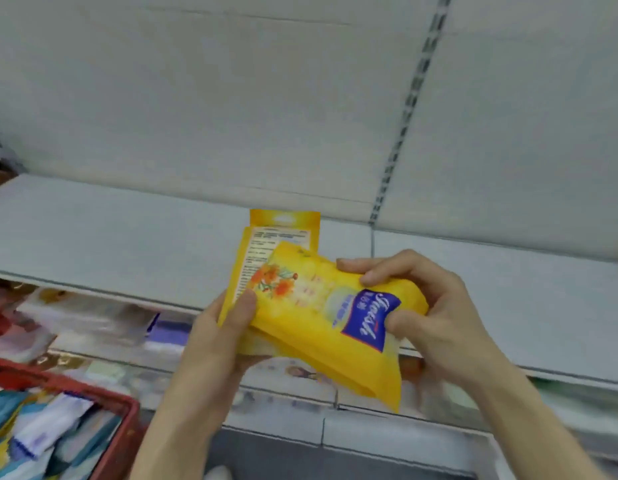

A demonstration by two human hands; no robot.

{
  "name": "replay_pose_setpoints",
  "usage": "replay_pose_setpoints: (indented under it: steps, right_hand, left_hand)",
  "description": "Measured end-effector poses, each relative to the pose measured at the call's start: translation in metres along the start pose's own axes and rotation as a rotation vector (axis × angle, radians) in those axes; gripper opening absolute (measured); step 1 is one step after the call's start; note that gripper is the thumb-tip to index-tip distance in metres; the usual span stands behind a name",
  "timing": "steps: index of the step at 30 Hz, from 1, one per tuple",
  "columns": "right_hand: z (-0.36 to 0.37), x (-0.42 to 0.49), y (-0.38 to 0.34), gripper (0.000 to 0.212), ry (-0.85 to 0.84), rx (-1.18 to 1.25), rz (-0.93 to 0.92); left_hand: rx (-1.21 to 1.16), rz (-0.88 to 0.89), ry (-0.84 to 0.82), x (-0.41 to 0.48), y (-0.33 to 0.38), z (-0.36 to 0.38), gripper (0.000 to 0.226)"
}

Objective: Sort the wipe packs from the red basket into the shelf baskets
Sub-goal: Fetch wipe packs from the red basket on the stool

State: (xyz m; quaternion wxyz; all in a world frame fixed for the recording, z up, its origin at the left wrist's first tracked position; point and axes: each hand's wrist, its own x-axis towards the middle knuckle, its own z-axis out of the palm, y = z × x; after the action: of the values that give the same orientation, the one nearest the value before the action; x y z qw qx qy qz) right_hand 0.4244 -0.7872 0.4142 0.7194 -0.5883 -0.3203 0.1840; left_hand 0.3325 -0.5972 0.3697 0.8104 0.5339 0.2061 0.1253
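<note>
Left hand: the left hand (221, 334) grips the lower left end of the yellow packs, thumb on the front, fingers curled behind.
Right hand: the right hand (439, 306) pinches the right end of the front yellow pack (311, 317), fingers over its top edge, thumb on the blue label.
Packs: the rear yellow pack (283, 230) stands behind the front one, printed back showing; both are held in the air in front of the shelf edge.
Progress: judged midway; the held packs are not yet placed, and the red basket (127, 410), lower left, holds a pile of mixed packs (51, 434).
Destination: no shelf basket can be made out; the goods on the lower shelf (103, 320) are blurred.
Open room: the grey shelf (127, 237) lies bare behind the hands.
Edges: its front lip runs just under the packs; a slotted upright (415, 98) rises to the right.
</note>
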Motion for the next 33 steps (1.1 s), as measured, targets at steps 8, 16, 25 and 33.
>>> replay_pose_setpoints:
  steps: [8, 16, 25, 33]
  right_hand:
    - [-0.151, -0.143, -0.065, 0.033, 1.037, -0.219, 0.057]
    - [-0.218, -0.216, -0.095, 0.022, 1.358, -0.553, 0.022]
    - [-0.340, -0.232, -0.099, 0.025, 1.333, -0.206, 0.046]
    - [-0.440, -0.206, -0.082, 0.028, 1.284, -0.050, 0.151]
  left_hand:
    - [-0.204, -0.062, -0.284, -0.038, -0.056, 0.235, 0.084]
    - [-0.164, -0.069, -0.452, -0.074, -0.099, 0.373, 0.051]
    - [-0.042, -0.076, -0.571, -0.037, -0.150, 0.471, 0.062]
    - [0.005, -0.171, -0.424, 0.010, -0.185, 0.543, 0.068]
